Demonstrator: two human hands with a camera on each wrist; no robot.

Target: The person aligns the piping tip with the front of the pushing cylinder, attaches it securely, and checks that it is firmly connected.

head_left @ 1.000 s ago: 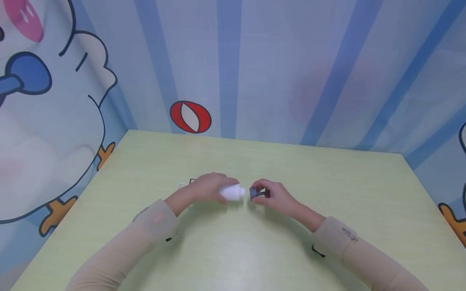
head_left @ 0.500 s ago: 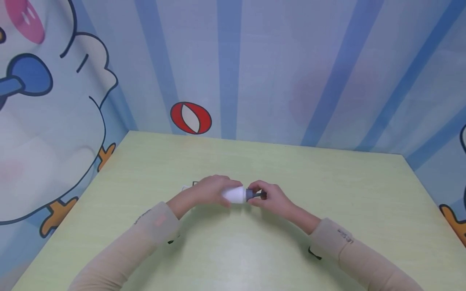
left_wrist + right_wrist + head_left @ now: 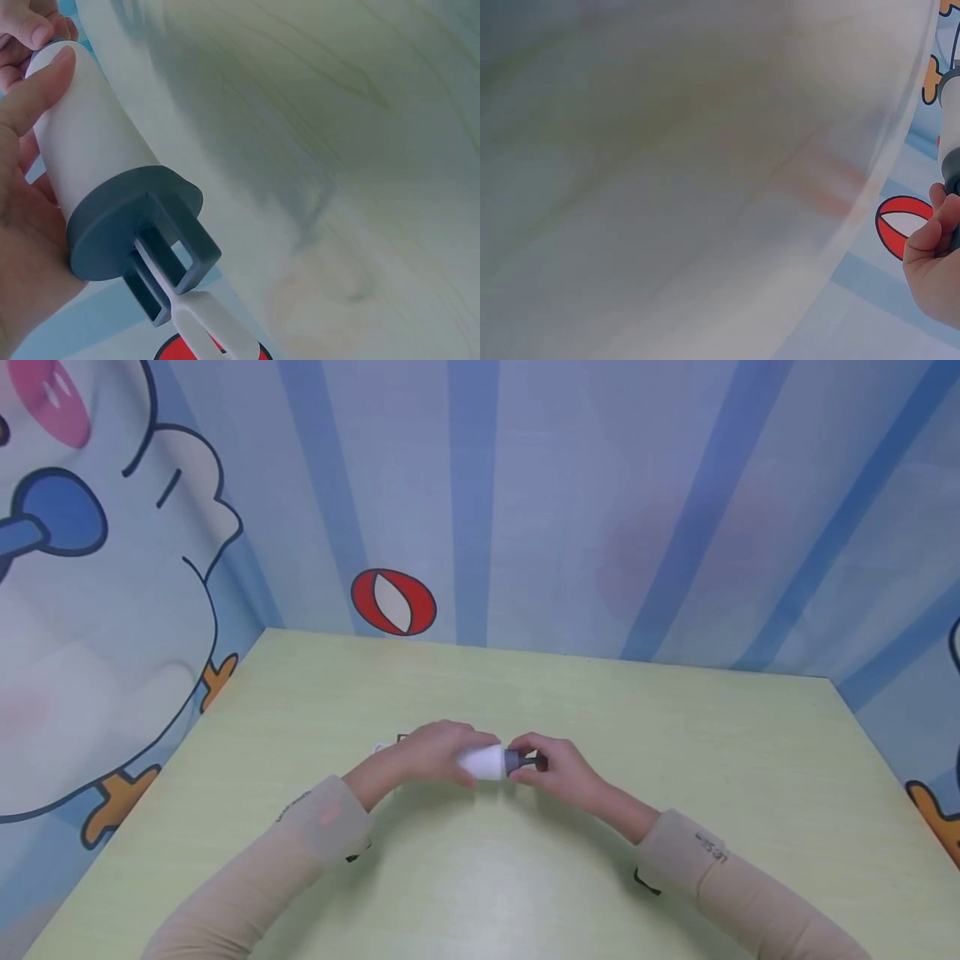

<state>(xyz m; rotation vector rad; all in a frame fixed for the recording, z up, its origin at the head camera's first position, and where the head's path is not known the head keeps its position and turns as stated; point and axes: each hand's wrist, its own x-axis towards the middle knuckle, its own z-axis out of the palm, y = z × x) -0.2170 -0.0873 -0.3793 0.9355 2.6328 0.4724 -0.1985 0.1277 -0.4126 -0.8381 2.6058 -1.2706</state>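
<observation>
My left hand [image 3: 431, 753] grips a white bottle [image 3: 483, 762] from above, holding it sideways over the table with its neck end to the right. In the left wrist view, its other end has a dark grey base [image 3: 112, 232] with two slotted brackets and a white looped piece [image 3: 217, 322] sticking out. The thumb lies along the white body. My right hand [image 3: 564, 768] pinches a dark grey cap [image 3: 512, 762] with a thin dark stem, and the cap meets the bottle's end. The neck is hidden under it. The right wrist view catches this hand [image 3: 937, 255] only at the edge.
A pale yellow-green table [image 3: 637, 718] lies under both hands. Behind it rises a blue striped wall [image 3: 547, 527] with cartoon prints, including a red and white oval [image 3: 393, 602]. Small dark strap ends [image 3: 647, 882] hang below the sleeves.
A second ago the cap was apart from the bottle's narrow white neck. By half a second ago my right hand had moved left and the cap covered the neck; little has shifted since.
</observation>
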